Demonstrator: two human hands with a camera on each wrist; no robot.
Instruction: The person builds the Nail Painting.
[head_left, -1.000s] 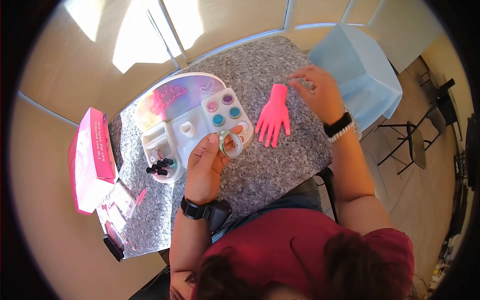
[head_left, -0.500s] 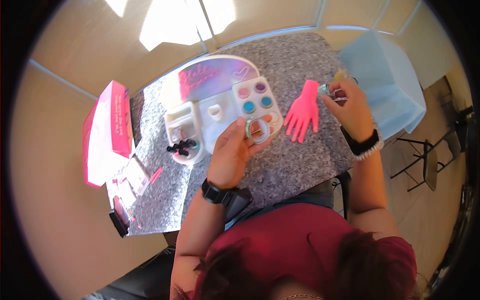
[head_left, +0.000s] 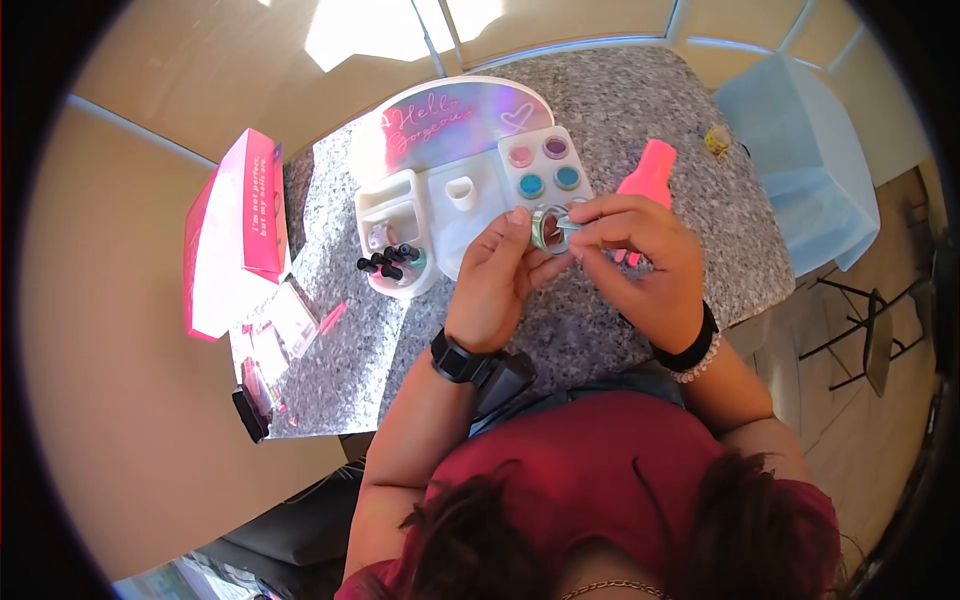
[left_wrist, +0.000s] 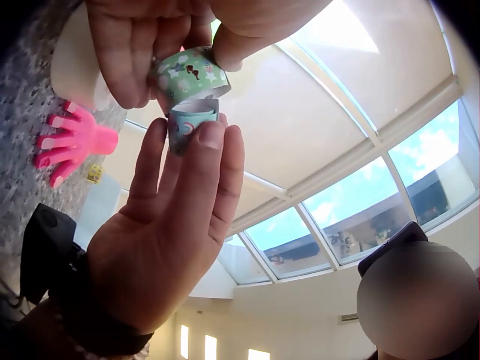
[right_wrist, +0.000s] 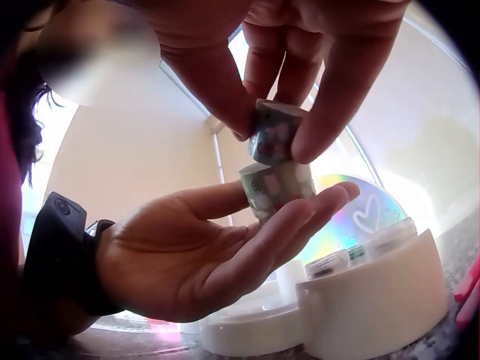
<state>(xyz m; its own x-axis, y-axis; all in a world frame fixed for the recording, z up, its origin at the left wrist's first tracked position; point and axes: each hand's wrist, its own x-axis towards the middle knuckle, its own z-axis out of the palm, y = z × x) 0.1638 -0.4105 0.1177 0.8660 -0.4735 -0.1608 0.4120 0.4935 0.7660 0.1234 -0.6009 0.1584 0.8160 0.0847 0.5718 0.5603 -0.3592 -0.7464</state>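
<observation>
A green roll [left_wrist: 180,81] of paper-like strip, printed with stars, is pinched between the thumb and fingers of my left hand [head_left: 492,285]. In the head view it looks like an open ring [head_left: 541,230]. My right hand [head_left: 645,262] pinches a smaller pale blue-green roll [left_wrist: 193,124] with a rainbow print. The small roll sits right at the rim of the green one, end to end in both wrist views. Behind the right hand lies a pink practice hand [head_left: 650,178], its fingers partly hidden in the head view.
A white nail station [head_left: 440,215] stands on the granite table [head_left: 625,95], with small round pots [head_left: 531,185] and black-capped bottles [head_left: 388,265]. A yellow roll [head_left: 717,140] lies near the right edge. At left is a pink box [head_left: 250,210].
My right hand picked up the small roll beside the practice hand and brought it left and nearer, to the green roll. The left hand keeps holding the green roll. The head view has shifted.
</observation>
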